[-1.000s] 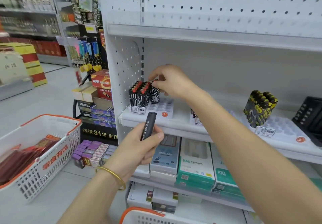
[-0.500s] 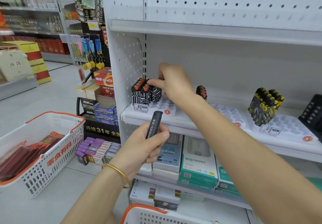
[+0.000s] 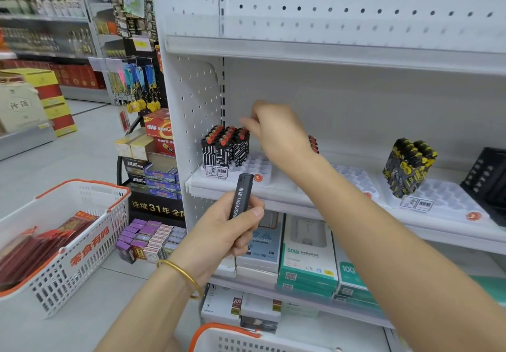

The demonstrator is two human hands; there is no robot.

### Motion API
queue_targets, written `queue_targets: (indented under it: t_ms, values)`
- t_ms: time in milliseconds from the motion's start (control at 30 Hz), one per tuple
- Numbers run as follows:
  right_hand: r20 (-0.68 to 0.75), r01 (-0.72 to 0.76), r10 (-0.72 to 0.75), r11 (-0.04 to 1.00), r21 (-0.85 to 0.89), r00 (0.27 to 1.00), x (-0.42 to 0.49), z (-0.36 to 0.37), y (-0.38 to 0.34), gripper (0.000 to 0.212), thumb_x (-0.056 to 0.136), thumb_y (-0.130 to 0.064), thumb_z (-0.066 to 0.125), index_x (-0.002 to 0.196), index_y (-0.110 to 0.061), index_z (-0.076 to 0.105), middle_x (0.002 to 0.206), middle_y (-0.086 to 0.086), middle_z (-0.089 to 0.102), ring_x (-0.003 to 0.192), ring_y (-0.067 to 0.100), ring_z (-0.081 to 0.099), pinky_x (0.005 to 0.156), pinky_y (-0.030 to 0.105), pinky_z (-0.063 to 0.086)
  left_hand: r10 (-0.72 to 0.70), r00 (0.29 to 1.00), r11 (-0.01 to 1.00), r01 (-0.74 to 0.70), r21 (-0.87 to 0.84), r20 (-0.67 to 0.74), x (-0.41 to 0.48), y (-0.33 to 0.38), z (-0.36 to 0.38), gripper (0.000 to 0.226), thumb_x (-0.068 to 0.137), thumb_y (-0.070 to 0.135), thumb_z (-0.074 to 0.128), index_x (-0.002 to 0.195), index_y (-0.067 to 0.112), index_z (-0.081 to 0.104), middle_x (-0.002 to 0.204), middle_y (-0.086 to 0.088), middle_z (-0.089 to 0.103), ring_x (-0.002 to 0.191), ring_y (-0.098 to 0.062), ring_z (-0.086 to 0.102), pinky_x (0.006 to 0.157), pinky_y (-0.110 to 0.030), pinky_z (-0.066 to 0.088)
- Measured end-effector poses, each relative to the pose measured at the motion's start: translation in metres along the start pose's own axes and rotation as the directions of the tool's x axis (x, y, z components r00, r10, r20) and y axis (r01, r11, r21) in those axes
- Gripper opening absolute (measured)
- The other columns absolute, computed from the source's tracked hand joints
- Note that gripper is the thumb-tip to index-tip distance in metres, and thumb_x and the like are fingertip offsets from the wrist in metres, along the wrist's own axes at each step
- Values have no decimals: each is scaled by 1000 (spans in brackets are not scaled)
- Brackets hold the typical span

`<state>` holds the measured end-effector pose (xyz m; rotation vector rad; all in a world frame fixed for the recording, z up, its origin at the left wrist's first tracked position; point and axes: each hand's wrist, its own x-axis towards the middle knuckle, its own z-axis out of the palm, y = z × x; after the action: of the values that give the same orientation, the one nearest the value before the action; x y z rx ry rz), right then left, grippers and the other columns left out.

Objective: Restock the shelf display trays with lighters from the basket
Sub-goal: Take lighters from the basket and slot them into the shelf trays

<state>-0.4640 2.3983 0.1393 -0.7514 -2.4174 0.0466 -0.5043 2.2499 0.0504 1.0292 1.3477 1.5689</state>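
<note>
Probably light, rigid, slick black lighter (image 3: 241, 198): wrapped low by left hand (image 3: 221, 234) fingers; best pinched mid-body. Right hand (image 3: 276, 130) fingers blurred, grip unclear.

In your left hand (image 3: 223, 232) the lighter (image 3: 241, 195) looks matt black plastic, the bangle (image 3: 183, 274) at that wrist gleams like polished metal, and just below your right hand (image 3: 276, 130) the white tray (image 3: 258, 169) shows smooth, moulded plastic.

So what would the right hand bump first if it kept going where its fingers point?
Probably the red-capped lighters just left of the right hand, else the pegboard wall; depth's unclear.
</note>
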Motion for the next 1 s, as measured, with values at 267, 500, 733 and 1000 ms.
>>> queue_targets:
  t_ms: [267,500,733,1000]
  values:
    - [369,-180,-87,755,631,925,-93,-80,17,12,90,-16,59,96,-13,69,75,-2,66,59,3,58,45,23,43,-43,948,979,103,-177,315,-4,15,31,9,81,11,57,89,11,53,64,-1,45,45,-10,32,39,-18,29]
    - [304,-338,164,619,709,939,-157,-124,90,7,84,-3,64,88,-8,67,69,2,63,61,9,55,48,21,42,-77,858,929,247,-275,508,-1,20,115,19,83,19,60,95,9,48,67,-3,51,46,-10,31,40,-18,26]
    - [88,-351,428,590,727,900,-215,-159,141,20,80,-13,70,99,-10,66,80,8,66,71,13,60,58,30,49,1,905,996,-41,85,425,11,19,221,6,98,23,43,95,18,41,69,2,37,44,-4,25,42,-17,21]
    - [-131,-349,631,576,739,764,-229,-204,215,23,87,-6,62,108,-12,57,79,1,62,79,16,69,68,29,59,419,827,667,-561,490,375,42,19,280,30,89,29,58,114,26,42,105,10,48,71,-2,50,68,-10,38]
